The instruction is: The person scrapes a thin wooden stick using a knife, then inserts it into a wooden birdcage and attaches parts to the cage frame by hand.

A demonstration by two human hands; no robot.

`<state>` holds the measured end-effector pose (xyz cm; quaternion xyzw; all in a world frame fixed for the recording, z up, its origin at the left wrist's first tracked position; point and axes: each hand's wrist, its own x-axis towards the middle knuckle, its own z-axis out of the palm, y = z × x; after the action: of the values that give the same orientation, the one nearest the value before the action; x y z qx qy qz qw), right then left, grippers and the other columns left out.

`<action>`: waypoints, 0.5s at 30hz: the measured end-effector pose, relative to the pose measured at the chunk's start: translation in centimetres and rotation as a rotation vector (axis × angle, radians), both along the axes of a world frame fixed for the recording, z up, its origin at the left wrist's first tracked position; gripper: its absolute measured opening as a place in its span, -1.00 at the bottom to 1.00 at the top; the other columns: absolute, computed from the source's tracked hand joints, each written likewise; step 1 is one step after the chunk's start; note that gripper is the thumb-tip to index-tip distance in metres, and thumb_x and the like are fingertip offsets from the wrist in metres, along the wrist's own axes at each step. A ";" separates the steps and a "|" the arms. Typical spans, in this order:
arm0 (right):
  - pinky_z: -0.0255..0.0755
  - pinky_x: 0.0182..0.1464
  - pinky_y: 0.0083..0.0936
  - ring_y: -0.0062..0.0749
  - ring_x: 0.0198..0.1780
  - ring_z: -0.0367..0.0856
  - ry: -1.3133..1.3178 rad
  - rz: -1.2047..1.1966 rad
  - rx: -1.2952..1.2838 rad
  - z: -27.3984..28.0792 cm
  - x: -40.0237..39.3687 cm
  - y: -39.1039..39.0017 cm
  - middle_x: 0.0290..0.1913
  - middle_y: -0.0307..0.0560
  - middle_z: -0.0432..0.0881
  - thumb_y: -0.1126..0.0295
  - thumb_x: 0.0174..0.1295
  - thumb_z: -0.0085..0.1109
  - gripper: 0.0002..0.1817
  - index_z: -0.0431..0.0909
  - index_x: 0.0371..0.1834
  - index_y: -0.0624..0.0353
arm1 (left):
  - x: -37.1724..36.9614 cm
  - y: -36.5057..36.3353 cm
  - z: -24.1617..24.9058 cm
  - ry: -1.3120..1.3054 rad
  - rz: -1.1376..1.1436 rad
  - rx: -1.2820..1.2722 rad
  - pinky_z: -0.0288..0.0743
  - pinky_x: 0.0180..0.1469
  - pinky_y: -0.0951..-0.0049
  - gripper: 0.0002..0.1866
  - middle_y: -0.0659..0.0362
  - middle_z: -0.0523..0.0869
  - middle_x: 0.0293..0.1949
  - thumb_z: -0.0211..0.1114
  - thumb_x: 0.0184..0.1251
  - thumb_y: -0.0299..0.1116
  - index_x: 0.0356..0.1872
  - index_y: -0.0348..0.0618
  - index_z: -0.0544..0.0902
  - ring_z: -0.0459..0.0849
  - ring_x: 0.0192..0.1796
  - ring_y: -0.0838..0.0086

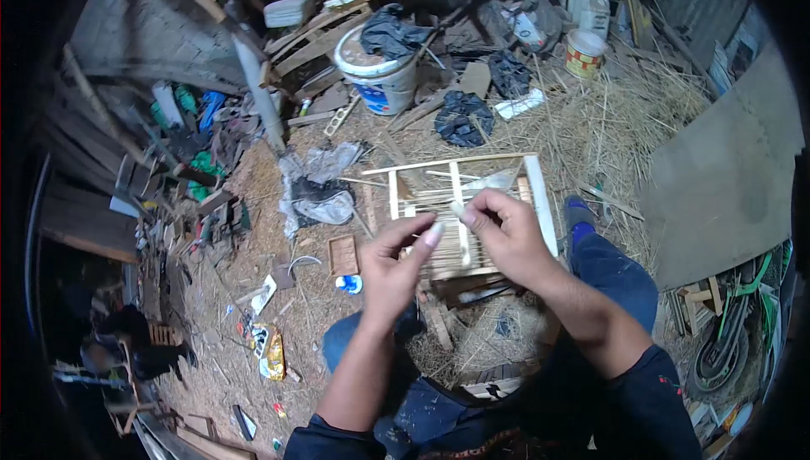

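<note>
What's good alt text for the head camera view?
A bare left hand and right hand are close together above a slatted wooden frame. Beyond are strewn straw and a white bucket with a black plastic bag on top.

1 left hand [391, 267] at 6 o'clock and 1 right hand [510, 236] toward 3, 2 in all. Also toward 3, 1 slatted wooden frame [463, 239]. 1 large bucket [381, 93] at 12 o'clock, 1 small bucket [583, 56] between 1 and 2, again 2. At least 3 black plastic bags [464, 117] between 12 and 1. 1 brown tray [342, 255] at 8, 1 blue-and-white container [348, 284] at 7, 1 yellow packet [270, 352] at 7, 1 flat board [726, 173] at 3, 1 wheel [721, 360] at 4.
</note>
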<state>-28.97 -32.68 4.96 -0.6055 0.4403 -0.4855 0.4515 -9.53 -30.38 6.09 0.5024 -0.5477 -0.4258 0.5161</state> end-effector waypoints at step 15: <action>0.47 -0.19 -0.61 -0.67 -0.28 0.56 -0.325 0.224 0.407 -2.5 7.1 14.8 -0.32 -0.26 0.65 0.24 0.61 0.14 -0.70 0.65 -0.13 0.29 | 2.9 15.2 0.5 0.258 0.380 0.059 0.62 -0.25 0.53 -0.81 0.11 0.81 -0.32 0.32 0.60 -0.34 -0.05 -0.30 0.68 0.73 -0.36 0.55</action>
<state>-21.89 -17.92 2.46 -0.4615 0.3810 -0.4250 0.6791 -6.62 -15.22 6.63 0.5528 -0.3600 -0.3976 0.6377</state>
